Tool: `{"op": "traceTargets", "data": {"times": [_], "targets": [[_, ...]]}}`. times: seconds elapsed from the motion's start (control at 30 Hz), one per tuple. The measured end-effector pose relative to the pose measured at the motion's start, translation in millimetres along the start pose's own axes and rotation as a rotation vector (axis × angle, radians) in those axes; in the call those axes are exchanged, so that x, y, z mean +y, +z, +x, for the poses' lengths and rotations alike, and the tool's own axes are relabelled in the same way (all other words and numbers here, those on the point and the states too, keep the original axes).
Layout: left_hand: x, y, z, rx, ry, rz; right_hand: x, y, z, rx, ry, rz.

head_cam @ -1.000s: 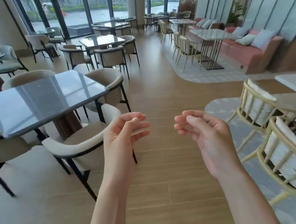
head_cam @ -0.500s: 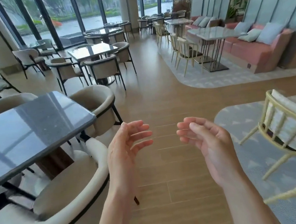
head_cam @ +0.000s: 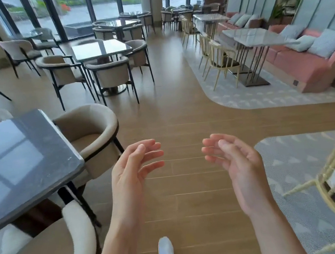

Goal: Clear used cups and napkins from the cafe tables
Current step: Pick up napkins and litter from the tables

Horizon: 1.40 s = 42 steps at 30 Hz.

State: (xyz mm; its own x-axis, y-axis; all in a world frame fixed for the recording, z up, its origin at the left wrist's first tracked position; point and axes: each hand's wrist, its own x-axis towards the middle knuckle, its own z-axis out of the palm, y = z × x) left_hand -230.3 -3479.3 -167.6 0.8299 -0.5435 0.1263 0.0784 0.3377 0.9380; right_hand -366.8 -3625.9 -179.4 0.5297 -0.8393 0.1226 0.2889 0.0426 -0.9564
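Hands: left hand (head_cam: pixel 134 171) and right hand (head_cam: pixel 237 161) raised over the wooden aisle, apart, fingers loosely spread, holding nothing. Cups, napkins: none visible (nearest dark table (head_cam: pixel 22 161) shows only reflections). Risks, judged: clipping the beige chair (head_cam: pixel 89 134) just left while walking; overlooking litter on far tables.
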Motion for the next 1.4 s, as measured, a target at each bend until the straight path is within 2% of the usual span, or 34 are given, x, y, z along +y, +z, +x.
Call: {"op": "traceTargets", "data": {"times": [0.17,0.3,0.5,0.8,1.07,1.4], "targets": [[-53,28,134,-0.016,-0.076,-0.089,40,11,131,0.06,0.016,-0.066],[-69,64,257,-0.068,-0.105,-0.123,44,26,248,0.097,0.005,-0.102],[-76,110,400,-0.145,-0.103,-0.15,39,53,387,0.148,-0.048,-0.038],[-134,147,593,-0.161,-0.098,-0.092,103,71,585,0.197,-0.043,0.043],[-163,209,821,-0.147,-0.005,-0.056,131,105,828,0.13,-0.082,0.116],[-213,221,1053,-0.029,0.019,-0.053,180,164,1065,0.033,0.0,0.033]]}}
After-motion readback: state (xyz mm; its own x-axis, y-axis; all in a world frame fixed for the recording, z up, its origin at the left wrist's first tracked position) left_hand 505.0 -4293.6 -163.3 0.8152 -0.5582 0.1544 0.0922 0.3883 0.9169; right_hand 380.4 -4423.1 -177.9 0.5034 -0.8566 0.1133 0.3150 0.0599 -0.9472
